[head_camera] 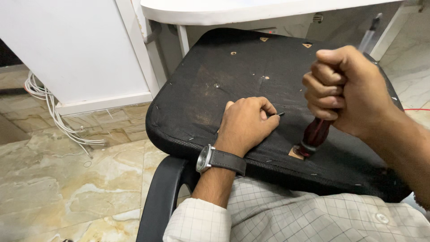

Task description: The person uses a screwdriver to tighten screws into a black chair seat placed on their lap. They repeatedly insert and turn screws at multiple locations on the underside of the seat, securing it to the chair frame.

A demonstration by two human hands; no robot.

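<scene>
Screwdriver [316,134], dark red handle, upright

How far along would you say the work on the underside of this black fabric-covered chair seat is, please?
Looks done: several holes in the black fabric-covered chair seat stand open, with no screws seen in them. In hand: the right hand grips a dark red screwdriver handle upright at a hole near the front edge, while the left hand pinches a thin metal pin. Left: whatever sits in that hole; the tip is hidden.
</scene>
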